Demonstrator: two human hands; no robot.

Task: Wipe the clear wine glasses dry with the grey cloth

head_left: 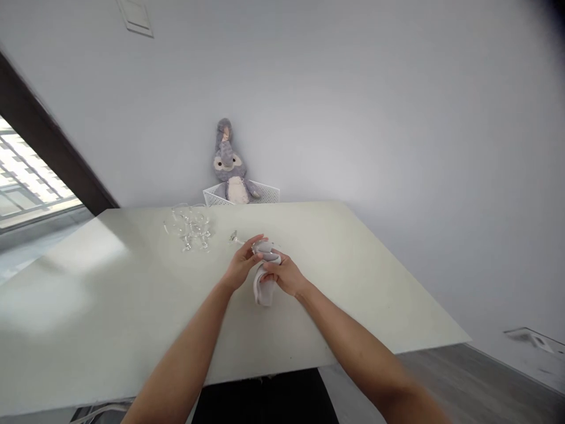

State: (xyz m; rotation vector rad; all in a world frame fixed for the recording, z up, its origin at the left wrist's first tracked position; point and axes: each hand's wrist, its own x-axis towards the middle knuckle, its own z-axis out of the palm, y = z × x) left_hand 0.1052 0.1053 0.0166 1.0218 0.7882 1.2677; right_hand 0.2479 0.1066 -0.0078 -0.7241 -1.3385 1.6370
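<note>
Over the middle of the white table (326,247), my left hand (241,265) is closed around the bowl of a clear wine glass (238,239). The glass lies tilted on its side in the air, its stem and foot pointing up and left. My right hand (285,274) grips a pale cloth (265,292). Part of the cloth is pressed to the glass bowl near the rim, and the rest hangs below my fingers. Some of my right fingers are hidden behind the cloth.
Several clear stemmed glasses (189,227) stand grouped at the back left of the table. A grey plush toy (230,168) sits in a white perforated basket (267,194) beyond the table's far edge, against the wall. A window (30,171) is at the left.
</note>
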